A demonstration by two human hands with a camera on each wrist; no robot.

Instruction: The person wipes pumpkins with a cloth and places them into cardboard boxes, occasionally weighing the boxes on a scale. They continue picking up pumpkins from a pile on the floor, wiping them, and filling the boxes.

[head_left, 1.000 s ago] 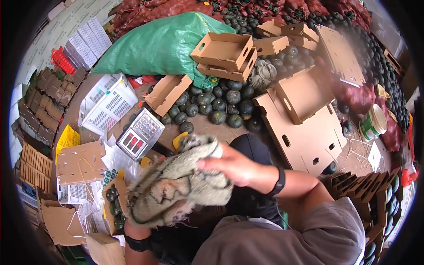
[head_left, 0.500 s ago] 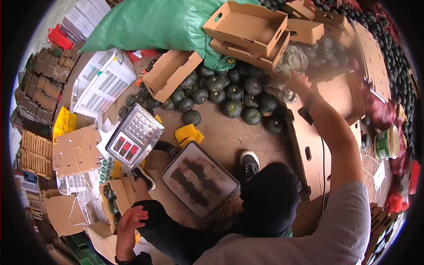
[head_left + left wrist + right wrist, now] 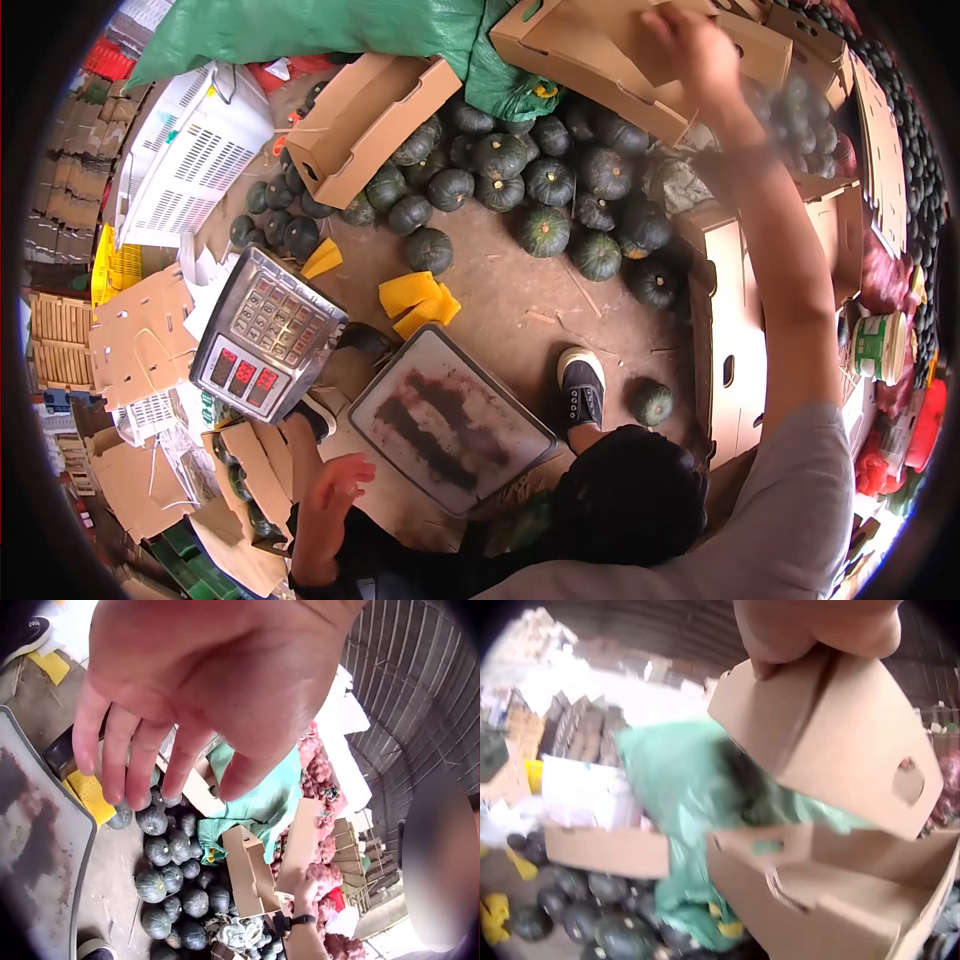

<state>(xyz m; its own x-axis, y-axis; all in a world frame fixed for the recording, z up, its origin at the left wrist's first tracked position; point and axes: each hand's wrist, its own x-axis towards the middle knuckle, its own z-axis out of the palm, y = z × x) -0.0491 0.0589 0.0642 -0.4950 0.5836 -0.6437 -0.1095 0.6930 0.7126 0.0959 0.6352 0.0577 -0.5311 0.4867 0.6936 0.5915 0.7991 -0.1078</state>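
Observation:
My right hand reaches far forward and grips the edge of a cardboard box. In the right wrist view this box is tilted above a second open cardboard box. My left hand hangs over my lap with its fingers loosely bent, holding nothing; its palm shows large in the left wrist view. Between my feet lies the dirt-stained platform of a scale, with its keypad and red-lit display to the left. A crumpled grey cloth lies below the right forearm, partly hidden.
Dark green squashes are piled on the floor ahead, and a single squash lies near my right foot. Another cardboard box, a green sack and a white crate stand beyond. Yellow gloves lie by the scale.
The cloth has left my hands and been put down by the squashes. My right hand has moved on to the stacked boxes and taken hold of one. The scale platform has come into view.

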